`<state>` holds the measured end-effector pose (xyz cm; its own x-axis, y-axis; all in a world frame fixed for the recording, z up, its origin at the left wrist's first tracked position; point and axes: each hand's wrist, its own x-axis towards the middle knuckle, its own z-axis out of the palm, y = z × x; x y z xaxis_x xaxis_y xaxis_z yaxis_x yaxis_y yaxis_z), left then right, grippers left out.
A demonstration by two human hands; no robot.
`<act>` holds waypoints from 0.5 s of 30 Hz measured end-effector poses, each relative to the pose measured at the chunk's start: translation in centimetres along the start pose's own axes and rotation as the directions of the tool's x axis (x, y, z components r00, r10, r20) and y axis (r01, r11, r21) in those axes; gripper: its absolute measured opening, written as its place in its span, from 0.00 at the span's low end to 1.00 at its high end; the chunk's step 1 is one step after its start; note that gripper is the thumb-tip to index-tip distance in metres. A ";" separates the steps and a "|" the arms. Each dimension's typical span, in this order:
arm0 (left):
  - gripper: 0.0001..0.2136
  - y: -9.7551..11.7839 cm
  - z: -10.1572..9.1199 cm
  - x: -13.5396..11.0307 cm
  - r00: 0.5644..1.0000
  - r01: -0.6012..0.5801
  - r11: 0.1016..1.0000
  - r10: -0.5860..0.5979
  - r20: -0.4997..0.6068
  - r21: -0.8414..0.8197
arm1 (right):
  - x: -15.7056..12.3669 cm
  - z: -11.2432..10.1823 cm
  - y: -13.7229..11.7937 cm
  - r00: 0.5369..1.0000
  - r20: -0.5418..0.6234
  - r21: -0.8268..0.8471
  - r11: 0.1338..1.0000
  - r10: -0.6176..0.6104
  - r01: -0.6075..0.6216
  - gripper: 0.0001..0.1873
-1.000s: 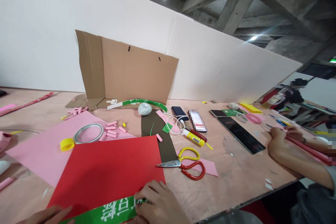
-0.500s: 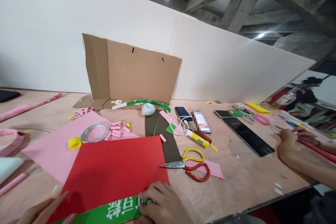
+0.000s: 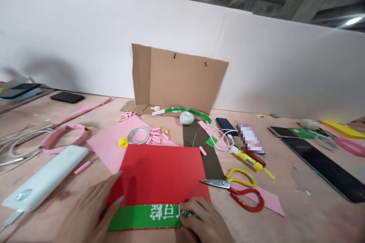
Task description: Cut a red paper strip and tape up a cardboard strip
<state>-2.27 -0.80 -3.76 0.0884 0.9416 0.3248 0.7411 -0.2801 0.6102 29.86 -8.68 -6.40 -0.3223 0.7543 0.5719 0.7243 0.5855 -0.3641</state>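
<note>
1. Covering the near edge of the red sheet (image 3: 162, 171): one green strip (image 3: 134, 216), white lettering toward its right part; lies flat, roughly in line with that edge, a thin line of red showing below it.
2. Left hand (image 3: 85, 205): fingers straight, thumb spread away from them; thumb at the strip's left end, fingers at the sheet's left edge; no firm grip seen.
3. Right hand (image 3: 207, 220): fingers bent and close together, tips on the strip's right end; whether they pinch it or merely press is not clear from this view.
4. State of work: strip laid in place, by judgement; whether it is fixed down cannot be made out; most of the sheet is bare red, with no cut visible; an early stage, it seems.
5. Scissors (image 3: 227, 185): out of hand; tip over the sheet's right edge, handles apart, partly on a pink scrap (image 3: 272, 201).
6. Beyond the sheet: tape roll (image 3: 129, 136) and small pink rolls (image 3: 155, 136) on a pink sheet (image 3: 104, 144); cardboard piece (image 3: 185, 79) standing farther back.
7. Right of the sheet, beyond the scissors: yellow tube (image 3: 248, 160).
</note>
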 end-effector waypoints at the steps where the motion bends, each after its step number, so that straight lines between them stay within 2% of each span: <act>1: 0.20 -0.4 -0.1 0.0 1.000 -0.003 0.999 0.002 0.013 0.041 | 0.0 -0.1 -0.1 1.000 0.014 0.014 1.000 0.010 -0.010 0.13; 4: 0.22 -1.1 -0.9 0.3 0.998 -0.001 0.992 -0.007 0.057 0.130 | -0.1 -0.6 -0.4 0.997 0.059 0.054 0.998 0.042 -0.045 0.14; 11: 0.16 -0.6 -4.9 1.0 0.989 -0.007 0.979 -0.022 0.145 0.201 | -0.4 -1.5 -0.6 0.982 0.176 0.068 0.995 0.067 -0.079 0.16; 15: 0.16 0.3 -4.9 0.0 0.980 -0.031 0.984 -0.004 0.198 0.177 | -0.1 -1.6 -0.8 0.989 0.140 0.061 0.996 0.057 -0.066 0.15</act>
<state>-5.34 -1.74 -0.04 0.2151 0.9612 0.1729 0.8441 -0.2720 0.4621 30.26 -9.71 -5.03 -0.3626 0.8205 0.4420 0.7057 0.5514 -0.4448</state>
